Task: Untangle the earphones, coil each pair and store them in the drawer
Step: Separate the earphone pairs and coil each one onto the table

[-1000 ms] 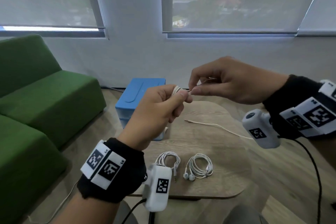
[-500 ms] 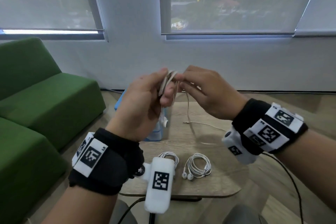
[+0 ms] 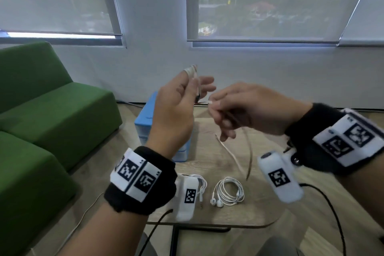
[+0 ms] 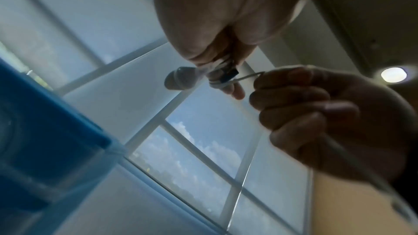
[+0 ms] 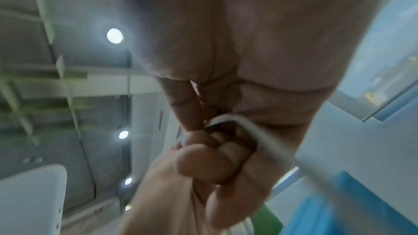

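A: How is that earphone cable [image 3: 232, 153] going to behave?

B: I'm judging it light, limp and a bit slick. It has no stiffness, so any loop will be springing loose unless it is being pinched. The thin wire and the buds look delicate, so I would be taking hold of the cord itself, close to the winding, and not tugging on the earbud [image 4: 179, 80] or the plug.

A: Where is it sitting right now?

B: It is hanging in the air above the wooden table [image 3: 207, 212], between both hands. Several turns are wrapped around the raised fingers [image 3: 190, 69] of the left hand [image 3: 176, 110]; those fingers are standing fairly straight, and from the wrist view the thumb seems to be pressing the turns and a bud against them.

A: And the right hand [image 3: 245, 108]?

B: It is pinching the cord just beside the left hand, fingers curled around it, with the free tail drooping down toward the table, blurred.

A: Anything else nearby?

B: One coiled pair [image 3: 227, 191] is lying on the near part of the table, and a second coil [image 3: 200, 181] is sitting just left of it, partly hidden by the wrist camera. The blue drawer unit [image 3: 145, 127] is standing behind the left hand; I cannot tell whether a drawer is open.
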`<state>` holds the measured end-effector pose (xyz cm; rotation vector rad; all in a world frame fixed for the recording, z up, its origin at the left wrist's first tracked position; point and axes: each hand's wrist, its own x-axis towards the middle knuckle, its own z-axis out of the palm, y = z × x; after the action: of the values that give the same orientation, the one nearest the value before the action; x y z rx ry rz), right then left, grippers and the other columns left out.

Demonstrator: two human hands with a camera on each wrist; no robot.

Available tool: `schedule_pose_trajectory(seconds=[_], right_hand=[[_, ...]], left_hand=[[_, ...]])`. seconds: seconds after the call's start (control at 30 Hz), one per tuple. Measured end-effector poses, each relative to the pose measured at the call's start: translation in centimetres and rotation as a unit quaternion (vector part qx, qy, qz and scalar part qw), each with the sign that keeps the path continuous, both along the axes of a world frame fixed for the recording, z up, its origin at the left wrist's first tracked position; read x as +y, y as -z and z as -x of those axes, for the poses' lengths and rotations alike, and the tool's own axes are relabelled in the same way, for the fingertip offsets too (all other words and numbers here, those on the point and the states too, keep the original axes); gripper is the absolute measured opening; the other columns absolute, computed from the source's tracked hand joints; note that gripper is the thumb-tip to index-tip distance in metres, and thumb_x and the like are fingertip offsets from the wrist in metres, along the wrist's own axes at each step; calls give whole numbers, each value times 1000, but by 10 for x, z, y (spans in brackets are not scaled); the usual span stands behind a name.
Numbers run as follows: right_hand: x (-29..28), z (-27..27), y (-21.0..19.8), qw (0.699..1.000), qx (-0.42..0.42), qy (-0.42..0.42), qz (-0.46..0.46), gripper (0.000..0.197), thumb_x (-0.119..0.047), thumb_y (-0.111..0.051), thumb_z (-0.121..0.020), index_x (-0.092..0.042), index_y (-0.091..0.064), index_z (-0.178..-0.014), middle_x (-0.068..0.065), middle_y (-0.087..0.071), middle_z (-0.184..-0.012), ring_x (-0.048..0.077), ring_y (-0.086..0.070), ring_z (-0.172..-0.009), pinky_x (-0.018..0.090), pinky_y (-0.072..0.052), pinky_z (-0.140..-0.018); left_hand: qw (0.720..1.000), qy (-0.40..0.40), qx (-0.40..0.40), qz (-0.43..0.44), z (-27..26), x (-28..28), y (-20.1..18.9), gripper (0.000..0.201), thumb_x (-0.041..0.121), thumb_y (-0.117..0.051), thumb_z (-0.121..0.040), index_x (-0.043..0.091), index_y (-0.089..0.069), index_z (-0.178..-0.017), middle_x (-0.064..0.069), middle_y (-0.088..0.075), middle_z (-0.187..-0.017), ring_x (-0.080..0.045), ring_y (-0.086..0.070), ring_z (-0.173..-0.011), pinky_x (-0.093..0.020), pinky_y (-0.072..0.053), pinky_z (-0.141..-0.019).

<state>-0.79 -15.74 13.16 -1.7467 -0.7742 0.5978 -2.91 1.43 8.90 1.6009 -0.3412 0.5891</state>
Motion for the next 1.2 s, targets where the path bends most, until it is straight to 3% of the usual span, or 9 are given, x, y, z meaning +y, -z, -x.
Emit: schedule_pose_trajectory(seconds=[0.1,0.27,0.47,0.57,0.7,0.8,0.97,1.03,1.2], right_hand=[[-10,-10,-24,998,35,44,4,31,-12,-42,-101,-7,-53,-72,6,-39,-58,18,-37,-46,33,-51,-56],[-27,-31,-40,990,-57,102,74,32,-16,-49,-104,-7,-55,-74,-1,-23,-59,12,-17,-51,21,-16,-42],[-16,-28,-6,953,-277,95,80,10,-17,-55,-105,-10,-63,-107,0,-44,-63,9,-35,-48,23,-34,-46],[-7,-25,11,892,-429,108,93,13,-26,-62,-101,-17,-61,-111,-2,-58,-76,8,-47,-56,15,-40,-59],[4,-27,28,811,-555,139,120,25,-36,-45,-106,-17,-59,-102,-5,-54,-86,19,-52,-73,42,-49,-67],[6,-27,35,820,-544,146,100,27,-30,-43,-107,-9,-57,-98,-3,-52,-87,18,-50,-74,38,-46,-68],[7,-14,50,888,-429,134,96,20,-10,-45,-105,-13,-54,-88,-12,-53,-74,5,-55,-68,24,-46,-67],[6,-12,50,907,-382,144,101,21,-9,-46,-105,-12,-56,-87,-10,-53,-68,8,-57,-65,27,-47,-66],[7,-17,35,879,-437,172,82,8,-17,-63,-96,-17,-56,-92,-6,-60,-84,12,-56,-79,27,-43,-73]], left_hand=[[993,2,-14,-121,-4,-1,8,28,21,-46,-106,5,-69,-101,2,-75,-88,-16,-73,-82,-48,-59,-84],[989,58,31,-131,4,2,7,32,29,-49,-103,8,-72,-104,9,-59,-66,-16,-52,-63,-34,-44,-65],[989,74,128,-11,3,5,-6,25,16,-61,-101,3,-69,-81,4,-38,-55,-6,-30,-50,-17,-27,-47],[982,79,169,28,4,8,-11,23,10,-58,-101,-1,-66,-82,8,-31,-48,-3,-24,-43,-14,-23,-42],[974,119,187,54,6,10,-16,30,13,-54,-105,1,-66,-80,5,-30,-50,-4,-22,-43,-14,-21,-41],[960,158,202,115,8,11,-19,31,18,-50,-107,0,-66,-88,5,-34,-52,-4,-25,-41,-15,-23,-41],[936,194,210,205,8,13,-24,34,24,-43,-109,1,-67,-99,4,-42,-58,-4,-33,-43,-17,-31,-46],[942,181,208,189,9,14,-25,35,23,-44,-109,2,-68,-96,4,-42,-57,-4,-33,-43,-18,-28,-47],[967,112,198,112,5,12,-28,31,21,-52,-107,6,-69,-85,6,-37,-50,-5,-28,-39,-17,-24,-43]])
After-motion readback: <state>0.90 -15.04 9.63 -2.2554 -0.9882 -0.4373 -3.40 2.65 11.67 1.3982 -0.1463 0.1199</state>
